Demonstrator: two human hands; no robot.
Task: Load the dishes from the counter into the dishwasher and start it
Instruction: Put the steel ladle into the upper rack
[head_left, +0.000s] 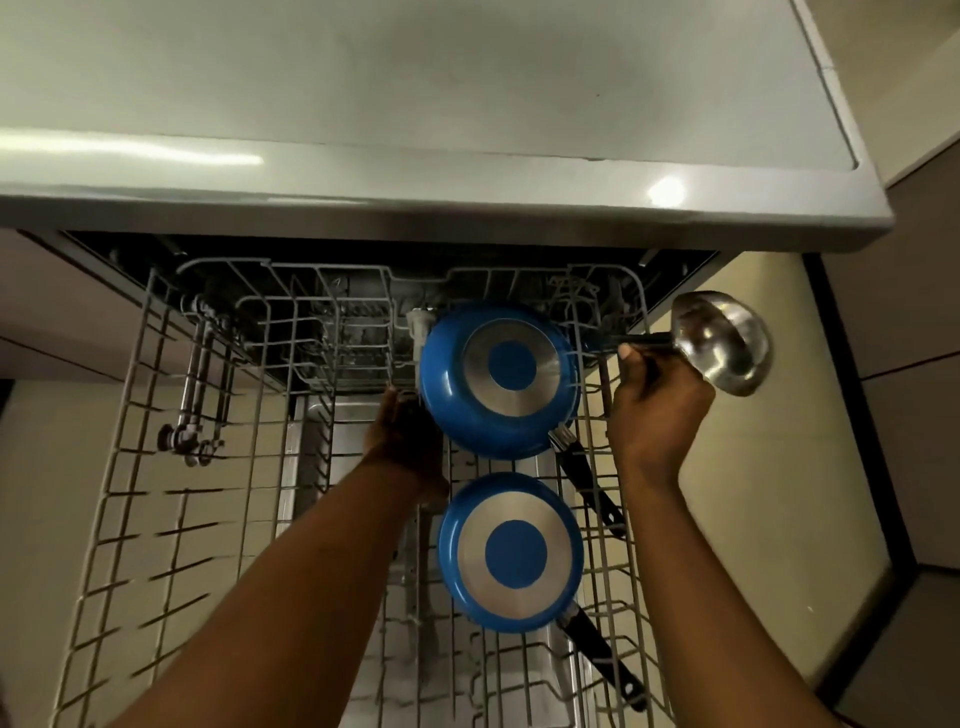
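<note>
Two blue pans lie upside down in the pulled-out wire dishwasher rack (130, 493). The larger pan (498, 379) is farther back, the smaller pan (511, 553) nearer me, and both black handles point to the lower right. My left hand (402, 436) reaches to the left rim of the larger pan; its fingers are hidden under the pan. My right hand (657, 410) grips the dark handle of a steel ladle (719, 340), whose bowl hangs past the rack's right edge.
A pale countertop (415, 130) overhangs the dishwasher opening. The left half of the rack holds no dishes. A metal spray pipe (195, 395) runs along the rack's left side. Beige cabinet fronts and floor lie to the right.
</note>
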